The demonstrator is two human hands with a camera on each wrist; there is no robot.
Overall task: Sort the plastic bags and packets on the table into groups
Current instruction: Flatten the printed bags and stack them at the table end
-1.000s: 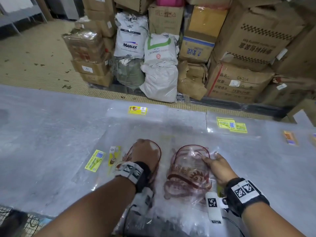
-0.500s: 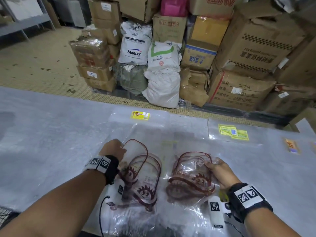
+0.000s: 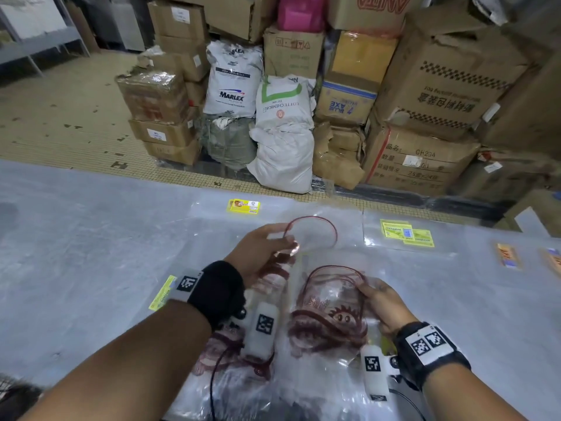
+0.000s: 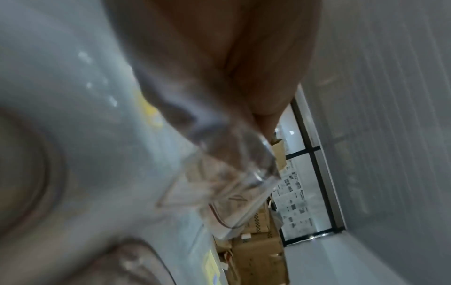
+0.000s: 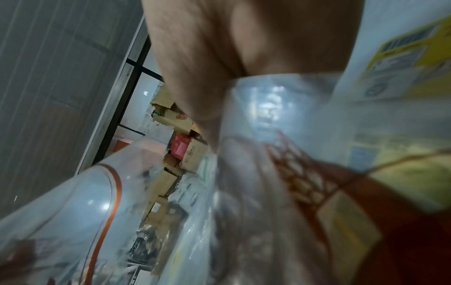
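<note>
Two clear plastic bags with dark-red printed outlines are in front of me on the grey table (image 3: 76, 253). My left hand (image 3: 264, 250) grips one red-printed bag (image 3: 312, 235) and holds it lifted and tilted above the table; the left wrist view shows the clear bag (image 4: 234, 173) pinched under my fingers. My right hand (image 3: 382, 302) holds the right edge of the other red-printed bag (image 3: 331, 314), which lies on a pile of clear bags. In the right wrist view that bag (image 5: 268, 173) is pressed under my fingers.
Clear packets with yellow labels lie at the far middle (image 3: 243, 206), far right (image 3: 406, 237) and left (image 3: 162, 293). Small orange-printed packets (image 3: 507, 255) sit at the right edge. Cardboard boxes (image 3: 440, 95) and white sacks (image 3: 282, 132) are stacked on the floor beyond the table.
My left hand has lifted its red-printed bag off the table and brought it up and to the right, toward the other bag. My right hand stays on its bag's right edge.
</note>
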